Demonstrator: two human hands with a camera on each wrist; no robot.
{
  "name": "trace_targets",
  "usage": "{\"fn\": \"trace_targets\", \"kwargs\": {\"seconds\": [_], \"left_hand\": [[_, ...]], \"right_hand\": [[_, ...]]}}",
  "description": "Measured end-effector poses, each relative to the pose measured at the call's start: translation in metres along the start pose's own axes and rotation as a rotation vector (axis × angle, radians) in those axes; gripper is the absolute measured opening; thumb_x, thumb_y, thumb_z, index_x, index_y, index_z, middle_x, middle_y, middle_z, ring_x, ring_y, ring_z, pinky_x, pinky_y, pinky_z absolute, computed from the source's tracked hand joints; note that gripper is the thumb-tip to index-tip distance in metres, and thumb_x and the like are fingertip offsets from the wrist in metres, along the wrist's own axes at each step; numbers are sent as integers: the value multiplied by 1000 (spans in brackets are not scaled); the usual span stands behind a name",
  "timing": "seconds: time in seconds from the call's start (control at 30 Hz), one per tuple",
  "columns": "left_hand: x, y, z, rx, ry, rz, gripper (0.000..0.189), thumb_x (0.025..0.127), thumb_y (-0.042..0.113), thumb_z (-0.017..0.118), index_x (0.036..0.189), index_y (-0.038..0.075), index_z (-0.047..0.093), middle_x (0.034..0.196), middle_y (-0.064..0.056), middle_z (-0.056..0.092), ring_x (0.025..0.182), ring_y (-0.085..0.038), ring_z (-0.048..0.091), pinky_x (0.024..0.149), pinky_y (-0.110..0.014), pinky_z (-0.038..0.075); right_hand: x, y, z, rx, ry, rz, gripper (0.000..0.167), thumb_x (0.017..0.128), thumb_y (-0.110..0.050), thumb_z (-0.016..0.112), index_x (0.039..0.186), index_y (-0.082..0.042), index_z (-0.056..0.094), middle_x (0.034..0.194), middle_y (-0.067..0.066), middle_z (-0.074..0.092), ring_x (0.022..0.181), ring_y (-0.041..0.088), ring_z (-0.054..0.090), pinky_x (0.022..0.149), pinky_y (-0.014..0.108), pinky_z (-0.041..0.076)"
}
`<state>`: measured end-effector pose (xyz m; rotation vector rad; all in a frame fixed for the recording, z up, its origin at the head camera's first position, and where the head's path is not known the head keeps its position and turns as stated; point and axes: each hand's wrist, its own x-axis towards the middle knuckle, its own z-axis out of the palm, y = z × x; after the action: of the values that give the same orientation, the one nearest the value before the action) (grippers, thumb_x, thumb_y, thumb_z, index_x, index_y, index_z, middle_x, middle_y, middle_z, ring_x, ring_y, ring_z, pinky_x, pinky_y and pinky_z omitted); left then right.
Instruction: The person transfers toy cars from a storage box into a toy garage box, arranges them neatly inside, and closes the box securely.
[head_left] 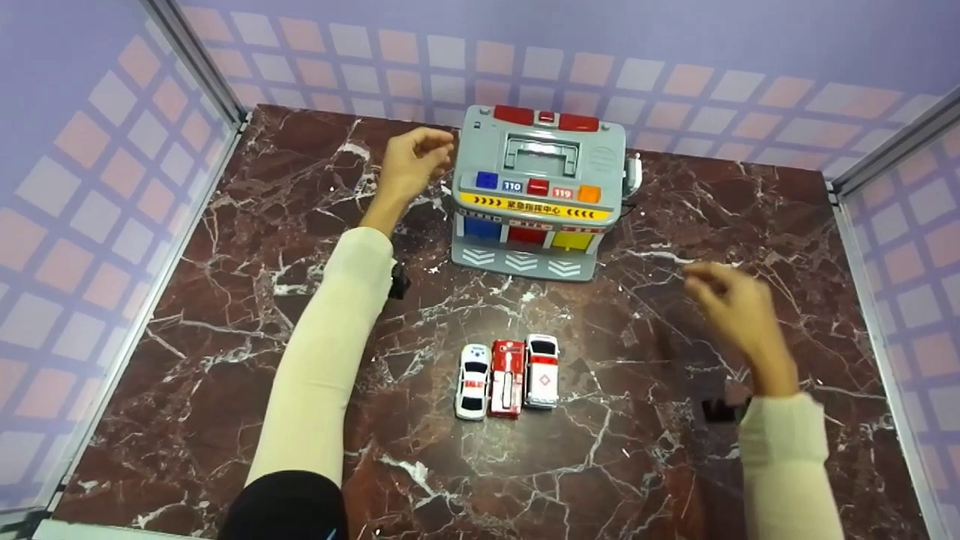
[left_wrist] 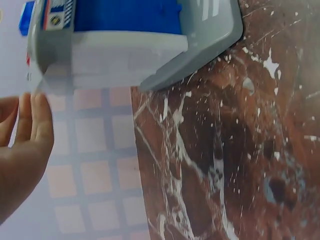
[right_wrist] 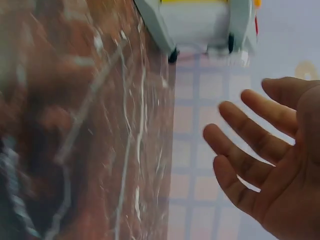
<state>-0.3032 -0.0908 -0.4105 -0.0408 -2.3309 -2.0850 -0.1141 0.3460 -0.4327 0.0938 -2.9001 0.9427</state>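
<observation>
A grey toy emergency station (head_left: 484, 154) with a fold-down carry handle and blue, red and yellow doors stands near the back wall. My left hand (head_left: 409, 161) is raised at the station's left side, fingers bent loosely, fingertips right by its roof edge and nothing held. In the left wrist view, those fingers (left_wrist: 42, 122) are just below the station's grey corner. To the right and nearer me, my right hand (head_left: 739, 307) hovers apart from everything, its fingers (right_wrist: 245, 127) loosely spread in the right wrist view.
Side by side in front of the station are a white toy police car (head_left: 473, 382), a red toy fire truck (head_left: 507, 379) and a white toy ambulance (head_left: 543, 379). The marbled tabletop (head_left: 420, 465) is bounded by checkered panels at the back and sides.
</observation>
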Motion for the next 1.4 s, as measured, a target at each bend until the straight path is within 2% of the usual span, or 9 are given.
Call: {"fn": "trace_targets", "kwargs": {"seconds": [0.17, 0.33, 0.43, 0.57, 0.63, 0.73, 1.07, 1.23, 1.4], "left_hand": [[8, -1, 14, 32, 71, 104, 15, 96, 1, 65, 108, -4, 72, 92, -13, 71, 77, -22, 65, 70, -25, 59], [18, 3, 25, -5, 52, 145, 15, 98, 1, 61, 108, -5, 71, 92, -13, 71, 74, -16, 64, 68, -25, 59], [23, 3, 31, 133, 20, 206, 21, 96, -3, 62, 115, -2, 72, 107, -14, 73, 90, -15, 66, 83, -20, 57], [25, -6, 34, 405, -55, 382, 32, 95, -4, 62, 126, 2, 68, 132, -9, 66, 125, -17, 59, 110, -15, 39], [25, -11, 34, 496, -97, 473, 34, 97, -1, 60, 131, 3, 65, 141, -8, 61, 137, -20, 50, 117, -16, 30], [25, -18, 32, 576, -144, 551, 35, 102, 6, 55, 137, 4, 60, 148, -7, 54, 145, -21, 40, 121, -18, 22], [29, -22, 28, 588, -182, 543, 37, 106, 22, 48, 141, 10, 54, 154, 2, 43, 149, -6, 26, 120, -16, 20], [28, -24, 27, 650, -196, 556, 38, 108, 23, 45, 143, 12, 52, 156, 4, 40, 150, -7, 24, 120, -17, 20], [26, -26, 24, 764, -221, 577, 40, 109, 26, 41, 146, 14, 49, 158, 3, 36, 152, -12, 23, 124, -23, 17]], "right_hand": [[-34, -20, 25, 62, -52, -6, 27, 99, -17, 64, 124, -8, 67, 99, 11, 73, 70, 19, 62, 58, 20, 54], [-59, -43, 49, 111, -59, -21, 25, 95, -10, 68, 120, -9, 70, 94, 6, 74, 74, 16, 64, 65, 23, 57], [-67, -54, 61, 95, -24, -101, 23, 91, -5, 72, 114, -6, 72, 91, 4, 74, 73, 14, 65, 66, 25, 59], [-74, -66, 74, 75, 2, -207, 23, 87, -4, 76, 110, -5, 73, 89, 2, 74, 72, 11, 66, 64, 28, 60], [-76, -69, 80, 75, -7, -236, 22, 87, -5, 77, 108, -6, 74, 88, 2, 73, 72, 10, 65, 64, 28, 60], [-78, -72, 86, 81, -33, -256, 21, 86, -6, 77, 107, -6, 74, 87, 2, 72, 72, 9, 65, 64, 27, 60], [-78, -82, 100, 85, -41, -288, 22, 85, -6, 79, 106, -6, 74, 83, 1, 69, 71, 11, 64, 64, 34, 61], [-83, -90, 110, 42, -43, -288, 23, 85, -9, 79, 107, -6, 73, 85, 2, 69, 73, 17, 66, 67, 32, 60], [-90, -96, 119, 15, -7, -280, 26, 84, -12, 81, 109, -7, 73, 100, 5, 70, 92, 22, 69, 84, 39, 60]]}}
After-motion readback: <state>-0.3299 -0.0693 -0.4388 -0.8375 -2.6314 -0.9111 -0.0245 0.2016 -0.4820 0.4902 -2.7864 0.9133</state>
